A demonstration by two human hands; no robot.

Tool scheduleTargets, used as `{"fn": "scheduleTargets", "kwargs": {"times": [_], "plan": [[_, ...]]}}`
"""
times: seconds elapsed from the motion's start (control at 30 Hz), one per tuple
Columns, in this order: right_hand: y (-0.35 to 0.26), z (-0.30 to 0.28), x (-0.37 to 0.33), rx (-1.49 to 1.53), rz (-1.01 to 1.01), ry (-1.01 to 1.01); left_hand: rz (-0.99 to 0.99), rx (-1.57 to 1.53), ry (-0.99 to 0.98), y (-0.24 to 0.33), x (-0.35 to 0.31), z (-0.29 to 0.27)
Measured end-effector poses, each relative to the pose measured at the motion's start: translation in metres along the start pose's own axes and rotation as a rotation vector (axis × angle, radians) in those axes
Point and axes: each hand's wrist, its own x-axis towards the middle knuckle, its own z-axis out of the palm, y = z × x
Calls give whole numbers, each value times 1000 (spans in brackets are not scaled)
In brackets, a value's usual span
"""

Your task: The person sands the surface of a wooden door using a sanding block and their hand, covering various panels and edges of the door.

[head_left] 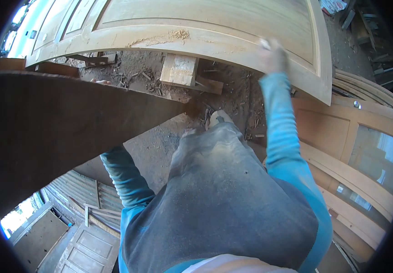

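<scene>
A large dark brown board [69,123] crosses the left side, close to the camera and hiding most of my left hand. Only a few fingertips of my left hand [101,82] show at its far edge, curled round it. A pale wooden panelled door [196,43] lies across the far side, with a small heap of wood shavings [179,34] on its near rail. Over the right part of that rail is my right hand [274,57], smeared by motion. Something small and whitish [264,44] shows at its fingers, too blurred to name.
A wooden block [178,69] stands beneath the door, among scraps on the dirt floor [146,113]. Glazed wooden doors [324,123] lean at the right. Corrugated sheeting [80,186] and another panelled door [92,245] are at the lower left.
</scene>
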Motion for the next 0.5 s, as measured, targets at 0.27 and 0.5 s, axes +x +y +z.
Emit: {"fn": "scheduleTargets", "kwargs": {"times": [0.27, 0.5], "plan": [[8, 21, -14, -1, 161, -89, 14, -286, -36, -20, 16, -13], [-187, 101, -22, 68, -240, -537, 73, -211, -22, -24, 22, -9]]}}
